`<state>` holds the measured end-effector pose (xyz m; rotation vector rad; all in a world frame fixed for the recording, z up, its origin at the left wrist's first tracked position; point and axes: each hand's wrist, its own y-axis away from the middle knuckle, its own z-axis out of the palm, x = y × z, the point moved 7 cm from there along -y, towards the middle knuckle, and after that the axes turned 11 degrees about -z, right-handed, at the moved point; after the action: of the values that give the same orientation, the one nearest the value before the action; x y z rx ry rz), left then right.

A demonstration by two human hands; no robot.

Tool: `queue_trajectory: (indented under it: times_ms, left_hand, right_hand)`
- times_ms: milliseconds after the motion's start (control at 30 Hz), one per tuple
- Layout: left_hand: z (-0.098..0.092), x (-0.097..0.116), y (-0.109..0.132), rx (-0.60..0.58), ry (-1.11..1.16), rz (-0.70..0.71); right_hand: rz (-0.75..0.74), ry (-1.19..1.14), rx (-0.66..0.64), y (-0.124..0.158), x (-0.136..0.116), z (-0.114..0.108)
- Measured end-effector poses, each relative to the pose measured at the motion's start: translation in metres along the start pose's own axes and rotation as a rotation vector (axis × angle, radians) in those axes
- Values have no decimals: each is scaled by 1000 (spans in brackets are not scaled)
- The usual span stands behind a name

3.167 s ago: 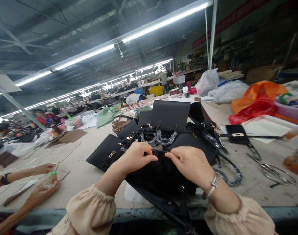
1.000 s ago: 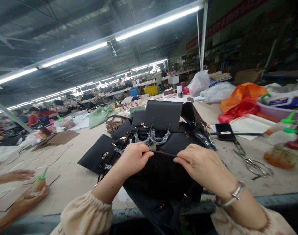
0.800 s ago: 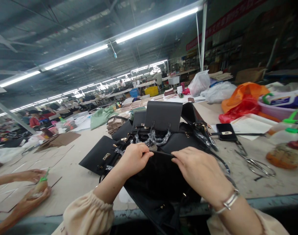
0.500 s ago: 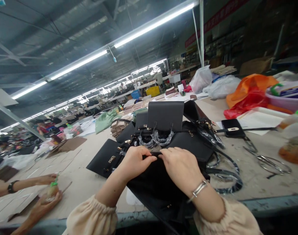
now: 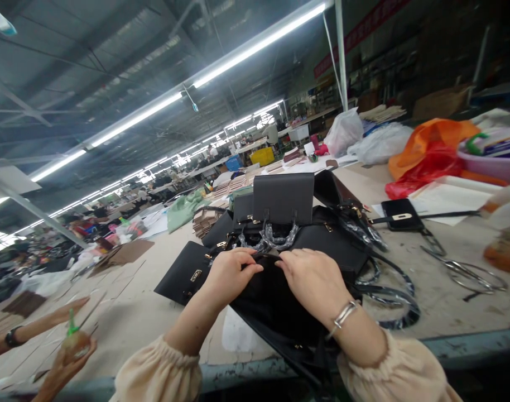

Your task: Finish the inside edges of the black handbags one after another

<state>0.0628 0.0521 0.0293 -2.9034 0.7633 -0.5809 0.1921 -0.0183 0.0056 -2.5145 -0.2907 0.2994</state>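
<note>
**Head view: black bag [image 5: 275, 312] pinched at its top rim by both hands**

The left hand [image 5: 230, 274] and the right hand [image 5: 312, 279] were closed on the upper rim of the black bag, thumbs and fingertips pressed together on the edge, with only a narrow gap left between the two sets of fingers. The bag was seen as soft, matte and dark, with small gold-coloured fittings low on its near side. It lay just below the fingers, and its lower part hung over the near edge of the table [image 5: 468, 341].

Directly beyond the fingertips, a pile of black handbags [image 5: 284, 196] was stacked, its plastic-wrapped handles almost touching the knuckles. A looped black strap [image 5: 391, 298] lay just right of the right hand's fingers, and scissors [image 5: 464, 272] were seen farther right, well apart. To the left of the left hand's fingers a flat black bag [image 5: 183, 273] lay near, and past it bare table was left open. Far to the left, a co-worker's hand [image 5: 66, 357] was wrapped round a small bottle [image 5: 74, 341].
</note>
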Motion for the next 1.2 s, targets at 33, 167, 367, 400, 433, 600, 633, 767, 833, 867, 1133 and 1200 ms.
queue_trajectory:
  times_ms: [33,167,367,400,433,600,633,767,833,867,1133,1200]
  left_hand:
    - [-1,1,-2,11,4,8]
    - [-6,10,-4,70,13,55]
    - [-7,42,1,84,-38,165]
    - [-5,46,2,72,-47,181]
    - [-2,49,2,55,-52,195]
    - [16,50,2,4,-39,214]
    - [18,50,1,11,-36,211]
    - [21,52,0,44,-59,206]
    - [21,53,0,58,-77,186]
    - [21,53,-1,64,-85,171]
    - [24,52,0,74,-165,124]
    - [24,52,0,72,-182,127]
  right_hand:
    - [-3,-3,0,0,0,-1]
    - [-21,-16,10,4,2,-9]
    - [-8,4,0,16,6,-35]
    - [-6,6,-12,19,7,-38]
    - [-3,9,-26,21,9,-39]
    - [35,35,-86,25,20,-36]
    - [44,39,-92,25,23,-34]
    - [94,55,-105,27,33,-31]
    - [101,45,-106,27,33,-30]
    - [96,36,-105,27,33,-30]
    - [84,44,-75,19,27,-25]
    - [70,46,-62,17,25,-23]
